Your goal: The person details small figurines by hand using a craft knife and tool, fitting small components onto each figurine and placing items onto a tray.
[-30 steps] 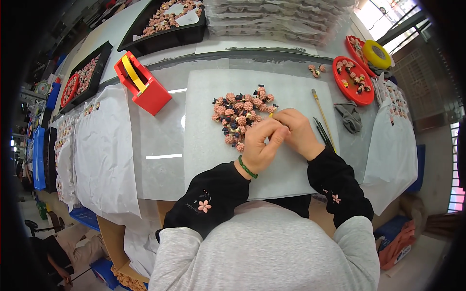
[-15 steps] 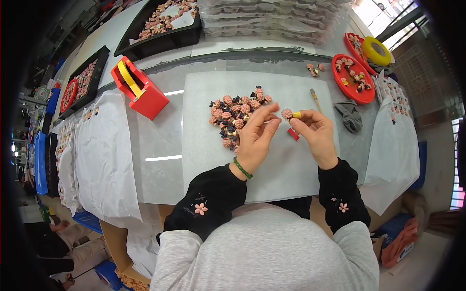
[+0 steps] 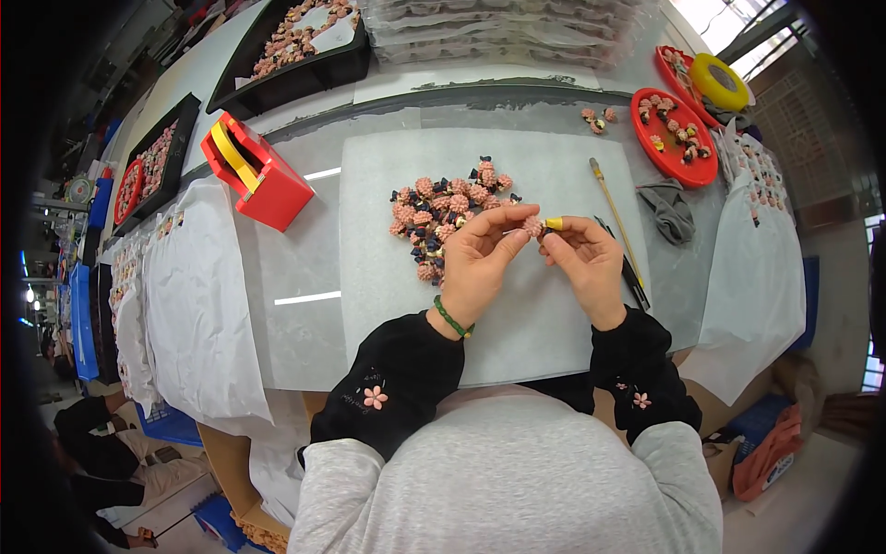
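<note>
While a pile of pink-topped figurines [image 3: 454, 201] is lying on the white mat [image 3: 503, 346], my left hand [image 3: 480, 249] and right hand [image 3: 594, 265] are pinching one small figurine [image 3: 532, 226] between fingertips, each grip nearly closed, just right of the pile.

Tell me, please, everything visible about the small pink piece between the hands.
The small pink piece has a rounded, knobbly head, apparently moulded, with a dark part at its right. It is held above the white sheet, right of the pile, between fingertips of the left hand and right hand, which hide the rest.
</note>
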The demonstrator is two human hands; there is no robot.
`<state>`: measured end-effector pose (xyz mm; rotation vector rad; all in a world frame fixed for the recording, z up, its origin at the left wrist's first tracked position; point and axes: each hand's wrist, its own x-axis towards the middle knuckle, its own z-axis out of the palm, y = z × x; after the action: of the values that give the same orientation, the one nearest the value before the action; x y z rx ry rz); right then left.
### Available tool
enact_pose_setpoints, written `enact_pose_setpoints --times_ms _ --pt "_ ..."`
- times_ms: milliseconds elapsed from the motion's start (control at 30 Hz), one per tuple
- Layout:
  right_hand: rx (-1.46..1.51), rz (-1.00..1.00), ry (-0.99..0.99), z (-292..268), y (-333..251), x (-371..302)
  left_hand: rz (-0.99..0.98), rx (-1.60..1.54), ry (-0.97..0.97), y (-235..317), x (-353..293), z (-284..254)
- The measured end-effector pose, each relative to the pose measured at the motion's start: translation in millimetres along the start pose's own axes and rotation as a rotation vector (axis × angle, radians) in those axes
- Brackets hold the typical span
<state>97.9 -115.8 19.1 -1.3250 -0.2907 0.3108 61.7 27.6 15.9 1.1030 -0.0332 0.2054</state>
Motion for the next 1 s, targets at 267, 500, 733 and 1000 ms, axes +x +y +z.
enact_pose_setpoints --times_ms 267,500,733,1000 --pt "-0.07 -0.148 -0.006 5.2 1.7 -4.3 -0.086 0.046 0.013 -4.1 -1.8 -2.6" --pt "-0.03 -0.169 -0.012 2.3 4.8 -3.9 -0.063 0.005 -0.015 -3.5 -0.3 -4.0" --pt "-0.172 -0.305 0.034 -0.8 6.6 -2.3 -0.1 -0.106 -0.004 0.3 1.2 -0.7" --pt "-0.189 -0.326 0.006 2.0 5.1 -2.6 -0.015 -0.134 -0.06 -4.1 -0.5 -2.1"
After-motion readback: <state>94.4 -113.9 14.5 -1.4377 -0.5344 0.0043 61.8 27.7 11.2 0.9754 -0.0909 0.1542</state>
